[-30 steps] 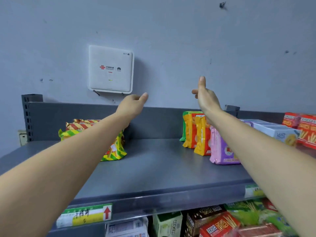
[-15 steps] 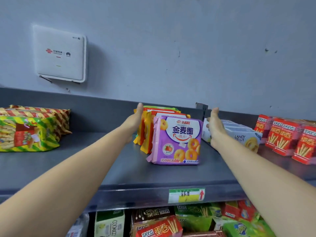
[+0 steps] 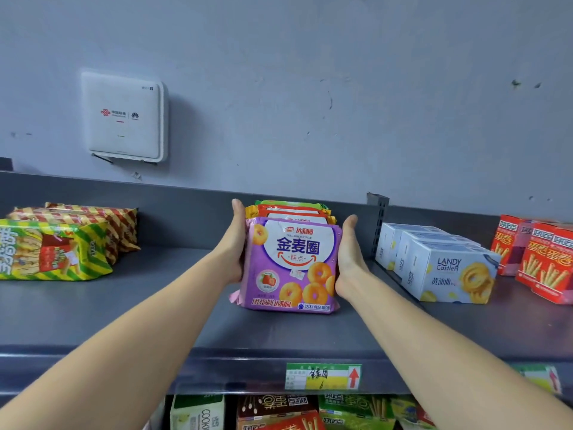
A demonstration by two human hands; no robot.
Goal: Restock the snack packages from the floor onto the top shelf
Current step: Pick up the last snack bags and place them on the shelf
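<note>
- Snack packages (image 3: 293,211) stand on edge in a short row near the middle of the top shelf (image 3: 148,305), one behind another, with their faces toward me.
- The front one is a purple pack (image 3: 291,262) printed with ring biscuits and a strawberry. Behind it I see only the tops of orange, yellow and green packs, and I cannot tell how many there are.
- My left hand (image 3: 237,243) lies flat against the left side of the row, fingers straight and pointing toward the shelf's back panel.
- My right hand (image 3: 348,262) does the same on the right side, palm on the purple pack's edge, fingers straight and together.
- The row sits pressed between my two flat palms; neither hand curls round or pinches anything.
- The purple pack's bottom edge rests on the shelf, set back from the front lip.
- Well apart on the left, green-and-yellow striped bags (image 3: 52,252) lie flat.
- On the right, past a dark upright post (image 3: 377,225), white boxes (image 3: 446,268) stand in a row, with red boxes (image 3: 545,262) just beside them.
- A green-and-yellow price label (image 3: 322,376) with a red arrow sits on the front lip below the purple pack.
- A white device (image 3: 124,117) hangs on the wall above the left part of the shelf.
</note>
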